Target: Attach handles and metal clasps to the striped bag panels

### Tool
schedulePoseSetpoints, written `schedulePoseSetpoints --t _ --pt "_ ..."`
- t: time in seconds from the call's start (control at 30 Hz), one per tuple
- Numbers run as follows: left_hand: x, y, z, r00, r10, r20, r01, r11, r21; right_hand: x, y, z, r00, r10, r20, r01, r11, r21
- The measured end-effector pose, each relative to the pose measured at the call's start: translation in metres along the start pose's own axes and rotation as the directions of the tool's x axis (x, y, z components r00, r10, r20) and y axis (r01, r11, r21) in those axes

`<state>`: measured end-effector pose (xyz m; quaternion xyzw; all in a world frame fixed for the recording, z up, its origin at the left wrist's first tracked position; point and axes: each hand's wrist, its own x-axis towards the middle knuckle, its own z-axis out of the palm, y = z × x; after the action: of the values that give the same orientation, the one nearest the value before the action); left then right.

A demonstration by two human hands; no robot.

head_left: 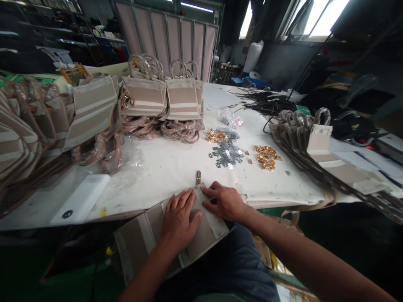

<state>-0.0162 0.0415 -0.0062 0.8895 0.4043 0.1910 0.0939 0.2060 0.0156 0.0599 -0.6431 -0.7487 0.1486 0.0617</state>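
The beige bag panel (204,240) lies slanted over your lap, its far corner up on the white table (163,167) and the rest hanging past the near edge. Your left hand (180,216) is flat on it, fingers close together and thumb out to the side, gripping nothing; your right hand (227,202) is curled narrow at the panel's far right edge, and whether a small part is pinched under those fingers I cannot tell. To work this well, I would keep the left palm's weight even, so the sheet neither creases nor slides toward your knees, and let only the right fingertips do the fine work. Mind the small metal piece (198,177) just beyond the far corner, which a forward push could knock. There is bare cloth between it and the grey plates (227,153), and more toward the stacked bags (184,98) on the left. Reaching right, go carefully around the gold fittings (267,157); past them, the row of bags (323,144) overhangs the table edge and could snag your forearm.
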Motion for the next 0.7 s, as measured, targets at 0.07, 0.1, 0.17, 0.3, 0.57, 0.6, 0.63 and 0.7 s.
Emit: schedulePoseSetpoints --t 0.07,0.1,0.17,0.3,0.57,0.6,0.63,0.7 --pt "0.0008 -0.0001 0.0002 1.0 0.004 -0.005 -0.004 1.0 0.008 0.0004 0.0006 -0.0003 1.0 -0.001 0.013 0.001 1.0 -0.014" --pt "0.0011 -0.0002 0.0003 1.0 0.007 -0.009 -0.007 1.0 0.017 0.0005 0.0008 -0.0007 1.0 -0.002 0.02 0.002 1.0 -0.023" --pt "0.0015 -0.0008 0.0011 1.0 0.016 -0.02 -0.015 0.999 0.037 0.0006 0.001 -0.0016 1.0 -0.008 0.028 0.009 0.999 -0.042" --pt "0.0024 -0.0036 0.0043 0.998 0.039 -0.057 -0.036 0.998 0.058 0.0008 0.0014 -0.0033 0.999 -0.036 0.019 0.037 0.997 -0.075" --pt "0.0041 -0.0052 0.0064 0.995 0.06 -0.077 -0.054 0.995 0.084 0.001 0.0 -0.0045 0.996 -0.093 0.004 0.093 0.991 -0.099" --pt "0.0041 -0.005 0.0061 0.995 0.061 -0.077 -0.054 0.995 0.088 0.0009 -0.0009 -0.0048 0.995 -0.095 0.003 0.095 0.991 -0.095" --pt "0.004 -0.0049 0.0058 0.995 0.061 -0.075 -0.054 0.994 0.091 0.0008 -0.0018 -0.0054 0.996 -0.094 0.001 0.094 0.992 -0.086" --pt "0.004 -0.0056 0.006 0.995 0.061 -0.08 -0.053 0.994 0.095 0.0005 -0.0031 -0.0074 0.996 -0.088 0.0 0.088 0.995 -0.051"
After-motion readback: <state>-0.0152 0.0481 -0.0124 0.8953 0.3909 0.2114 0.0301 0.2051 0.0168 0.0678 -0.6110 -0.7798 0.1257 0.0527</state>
